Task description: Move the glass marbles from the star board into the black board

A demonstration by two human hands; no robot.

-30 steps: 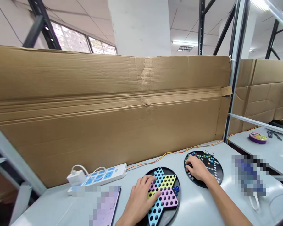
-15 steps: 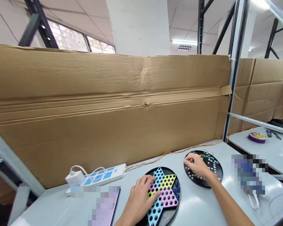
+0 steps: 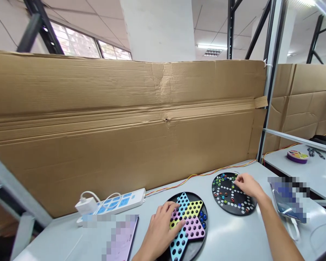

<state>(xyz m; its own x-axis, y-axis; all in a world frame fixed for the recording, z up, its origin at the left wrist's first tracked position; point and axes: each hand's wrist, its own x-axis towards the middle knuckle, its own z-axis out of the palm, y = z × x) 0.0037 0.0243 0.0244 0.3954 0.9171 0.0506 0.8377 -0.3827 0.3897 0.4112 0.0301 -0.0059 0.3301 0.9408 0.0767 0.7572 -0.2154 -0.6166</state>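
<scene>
My left hand lies on the left side of a star-shaped Chinese checkers board, its fingers spread over the pink and yellow holes. The board has blue, yellow and pink points and sits in a round black tray. Several dark blue marbles rest at the tray's right side. My right hand is over the right part of a round black board with white dots. Its thumb and fingers are pinched together; whatever is between them is hidden. Green, blue and red marbles are scattered over that black board.
Left of the tray are a white power strip with a plugged-in charger and a purple booklet. A phone with a white cable lies at the right. Cardboard walls off the table's back; thin wires run along it.
My right hand has moved right across the black board, from its left side to its right side, uncovering marbles there. My left hand stays on the star board.
</scene>
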